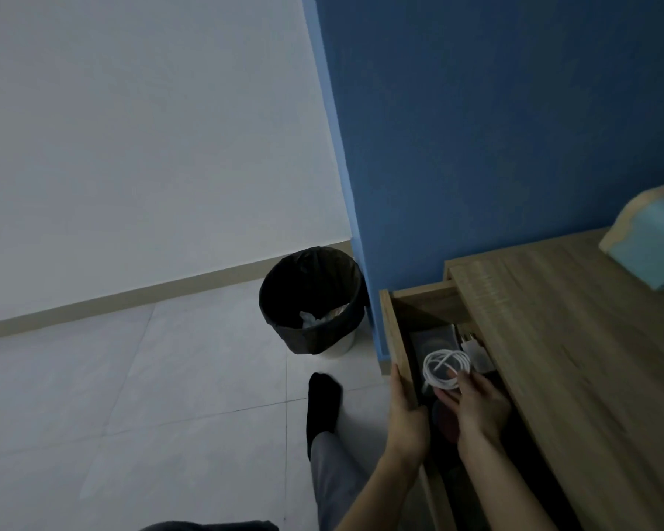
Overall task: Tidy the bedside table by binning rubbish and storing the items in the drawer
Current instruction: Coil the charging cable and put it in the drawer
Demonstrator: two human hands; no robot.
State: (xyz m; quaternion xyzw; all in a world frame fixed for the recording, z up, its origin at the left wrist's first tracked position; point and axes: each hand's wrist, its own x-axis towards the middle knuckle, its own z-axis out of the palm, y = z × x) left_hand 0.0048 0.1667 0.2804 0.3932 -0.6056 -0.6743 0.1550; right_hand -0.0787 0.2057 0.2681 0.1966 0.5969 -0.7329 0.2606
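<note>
The coiled white cable (446,369) lies low inside the open drawer (390,320), pinched in the grip of the right hand (476,406) and fanning ahead of its fingertips, while the left hand (405,412) clasps the drawer front alongside.

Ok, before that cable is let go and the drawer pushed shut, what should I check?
1. Drawer open far enough: ok.
2. Coiled white cable over the drawer's inside, pinched by the right hand: ok.
3. Cable resting on the drawer's contents: cannot tell.
4. Left hand gripping the drawer front, placed to push: ok.
5. Right hand out of the drawer: not ok.
6. Bedside table top cleared: not ok, a light blue box stands on it.
</note>
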